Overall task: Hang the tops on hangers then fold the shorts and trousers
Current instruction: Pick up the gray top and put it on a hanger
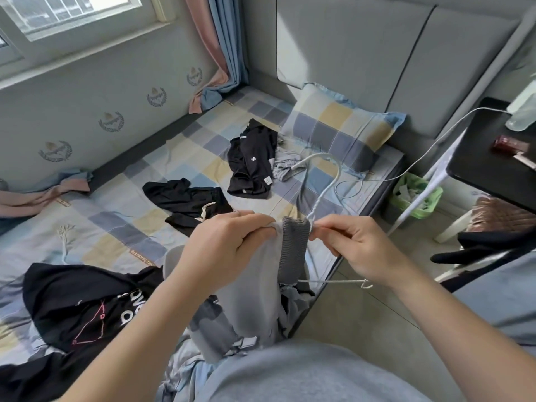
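my left hand (229, 242) is clenched around the collar edge of the grey top (249, 285), held up over the near edge of the bed (139, 175). my right hand (356, 248) pinches the white wire hanger (320, 200) just beside the ribbed neck, hook pointing up. black shorts (185, 198) lie further back on the bed, and a black printed top (87, 300) lies to my left.

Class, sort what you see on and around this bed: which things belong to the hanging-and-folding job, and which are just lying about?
Job in hand:
- grey top, gripped by left hand
- white hanger, held by right hand
- black drawstring shorts
- black printed top
- black garment by the pillow

Lying about:
- pillow
- green basket
- white cable
- curtain
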`<move>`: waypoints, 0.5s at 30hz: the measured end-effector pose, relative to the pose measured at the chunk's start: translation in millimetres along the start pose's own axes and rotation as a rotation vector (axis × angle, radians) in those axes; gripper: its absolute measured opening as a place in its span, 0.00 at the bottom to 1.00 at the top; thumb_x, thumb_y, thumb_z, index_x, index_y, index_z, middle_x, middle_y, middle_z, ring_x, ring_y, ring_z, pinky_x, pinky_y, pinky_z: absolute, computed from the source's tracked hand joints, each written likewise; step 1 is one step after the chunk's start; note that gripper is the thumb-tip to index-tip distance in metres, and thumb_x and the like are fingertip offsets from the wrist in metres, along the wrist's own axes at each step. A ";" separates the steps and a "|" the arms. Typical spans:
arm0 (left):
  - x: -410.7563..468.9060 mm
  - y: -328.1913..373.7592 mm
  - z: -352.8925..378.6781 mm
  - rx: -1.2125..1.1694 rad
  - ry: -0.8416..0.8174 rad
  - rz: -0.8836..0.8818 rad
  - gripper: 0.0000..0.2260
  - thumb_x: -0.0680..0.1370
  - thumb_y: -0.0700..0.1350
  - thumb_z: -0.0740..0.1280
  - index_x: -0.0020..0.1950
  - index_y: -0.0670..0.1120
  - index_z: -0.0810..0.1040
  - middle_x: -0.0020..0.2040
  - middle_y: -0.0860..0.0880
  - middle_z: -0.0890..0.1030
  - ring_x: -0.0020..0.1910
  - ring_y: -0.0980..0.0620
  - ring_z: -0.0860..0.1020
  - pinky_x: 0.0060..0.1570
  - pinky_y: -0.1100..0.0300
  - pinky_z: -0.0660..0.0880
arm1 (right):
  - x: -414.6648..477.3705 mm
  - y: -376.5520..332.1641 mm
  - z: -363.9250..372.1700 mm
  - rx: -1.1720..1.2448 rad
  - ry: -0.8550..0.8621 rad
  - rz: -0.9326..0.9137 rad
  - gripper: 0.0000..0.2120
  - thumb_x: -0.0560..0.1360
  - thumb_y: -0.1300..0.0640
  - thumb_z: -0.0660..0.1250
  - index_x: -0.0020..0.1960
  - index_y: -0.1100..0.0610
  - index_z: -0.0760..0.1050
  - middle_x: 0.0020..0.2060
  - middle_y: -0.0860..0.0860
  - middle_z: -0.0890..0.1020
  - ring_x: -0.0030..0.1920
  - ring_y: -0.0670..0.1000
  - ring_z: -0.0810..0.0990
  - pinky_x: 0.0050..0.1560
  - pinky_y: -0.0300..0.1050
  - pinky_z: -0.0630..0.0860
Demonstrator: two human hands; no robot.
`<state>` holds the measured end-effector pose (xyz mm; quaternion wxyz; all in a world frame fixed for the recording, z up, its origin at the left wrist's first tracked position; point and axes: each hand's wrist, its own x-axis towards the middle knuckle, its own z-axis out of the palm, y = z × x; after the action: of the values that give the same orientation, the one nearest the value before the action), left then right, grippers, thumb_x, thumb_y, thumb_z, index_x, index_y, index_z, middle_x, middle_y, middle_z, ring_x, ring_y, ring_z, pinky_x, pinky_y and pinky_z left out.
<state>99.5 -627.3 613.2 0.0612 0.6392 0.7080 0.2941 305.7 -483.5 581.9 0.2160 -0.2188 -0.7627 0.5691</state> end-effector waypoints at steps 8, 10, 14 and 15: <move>9.3 -2.3 11.0 -0.056 0.016 -0.002 0.12 0.81 0.53 0.64 0.53 0.50 0.85 0.45 0.56 0.84 0.44 0.51 0.81 0.40 0.49 0.79 | 6.8 -7.6 13.3 -0.055 0.045 0.032 0.05 0.79 0.58 0.69 0.48 0.52 0.84 0.31 0.45 0.78 0.32 0.41 0.73 0.38 0.31 0.68; 6.5 -7.7 11.4 -0.106 0.064 -0.059 0.11 0.80 0.50 0.65 0.53 0.49 0.86 0.47 0.57 0.85 0.46 0.53 0.82 0.43 0.49 0.80 | 3.7 -4.6 12.2 -0.160 0.188 0.006 0.05 0.78 0.60 0.70 0.53 0.55 0.83 0.43 0.44 0.83 0.46 0.40 0.80 0.51 0.32 0.72; -1.2 -12.9 10.1 -0.193 0.243 -0.158 0.07 0.80 0.44 0.69 0.51 0.44 0.86 0.42 0.59 0.84 0.40 0.59 0.80 0.42 0.60 0.78 | -12.7 7.5 7.2 -0.371 0.489 -0.165 0.06 0.78 0.61 0.67 0.53 0.57 0.81 0.48 0.46 0.82 0.52 0.43 0.79 0.55 0.34 0.72; -2.5 -12.2 9.6 -0.218 0.279 -0.184 0.05 0.80 0.42 0.70 0.51 0.44 0.86 0.40 0.61 0.82 0.38 0.60 0.78 0.40 0.66 0.74 | -14.8 10.1 9.5 -0.329 0.438 -0.142 0.07 0.78 0.61 0.66 0.53 0.55 0.81 0.47 0.45 0.83 0.50 0.43 0.81 0.52 0.33 0.74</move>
<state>93.7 -626.5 598.6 0.0581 0.5145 0.7290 0.4478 313.1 -496.9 568.6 0.3765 -0.3146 -0.7934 0.3601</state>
